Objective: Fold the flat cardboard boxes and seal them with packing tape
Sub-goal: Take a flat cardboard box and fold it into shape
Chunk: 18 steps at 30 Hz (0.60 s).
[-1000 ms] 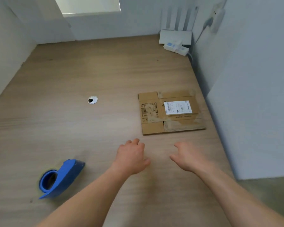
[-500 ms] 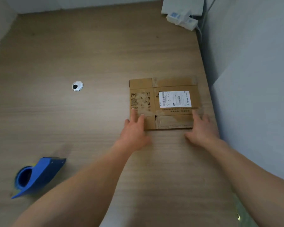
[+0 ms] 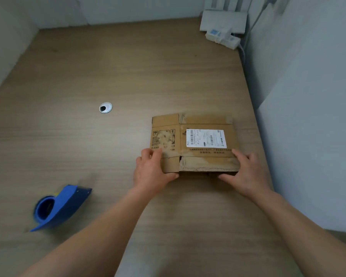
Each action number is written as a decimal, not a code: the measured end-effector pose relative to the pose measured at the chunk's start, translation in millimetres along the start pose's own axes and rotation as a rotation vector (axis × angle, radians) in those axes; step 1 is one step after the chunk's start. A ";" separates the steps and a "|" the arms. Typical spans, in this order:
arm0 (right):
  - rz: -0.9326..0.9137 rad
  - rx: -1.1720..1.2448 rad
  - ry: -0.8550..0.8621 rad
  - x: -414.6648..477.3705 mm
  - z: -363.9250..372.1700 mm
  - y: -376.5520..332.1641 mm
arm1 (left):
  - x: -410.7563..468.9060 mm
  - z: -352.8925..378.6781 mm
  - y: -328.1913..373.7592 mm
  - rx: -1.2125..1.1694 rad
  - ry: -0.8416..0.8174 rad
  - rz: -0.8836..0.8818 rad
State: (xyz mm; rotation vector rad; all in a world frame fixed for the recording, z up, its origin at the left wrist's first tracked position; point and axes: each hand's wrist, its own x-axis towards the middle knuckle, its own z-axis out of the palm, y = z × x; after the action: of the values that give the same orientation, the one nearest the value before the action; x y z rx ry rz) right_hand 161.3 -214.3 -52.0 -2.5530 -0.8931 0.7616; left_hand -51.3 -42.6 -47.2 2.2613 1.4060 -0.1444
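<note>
Our left hand (image 3: 152, 172) and right hand (image 3: 246, 174), empty a second ago, now pinch the near corners of the flat cardboard box (image 3: 192, 140) lying on the table (image 3: 128, 66), so we judge folding can begin; the blue tape dispenser (image 3: 60, 206) waits untouched.

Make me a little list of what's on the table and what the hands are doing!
box: flat, brown, near edge looks slightly lifted
label: white, on top of the box
left hand: grips the box's near left corner
right hand: grips the box's near right corner
tape dispenser: blue, left of the hands, untouched
table: wooden, with a round hole
</note>
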 end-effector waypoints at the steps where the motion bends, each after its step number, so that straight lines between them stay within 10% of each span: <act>1: -0.013 0.038 0.012 -8.8 -1.1 -3.8 | -6.2 -3.2 -5.1 -0.011 -0.001 0.010; 18: -0.006 0.206 0.447 -143.6 -9.5 -99.2 | -123.0 -96.4 -48.6 -0.028 0.113 0.138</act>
State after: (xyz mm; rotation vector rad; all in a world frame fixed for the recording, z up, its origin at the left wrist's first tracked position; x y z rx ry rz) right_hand 25.0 -234.6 55.5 -2.3909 -0.6383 0.2429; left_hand -166.1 -83.2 62.1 2.3661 1.2928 0.0486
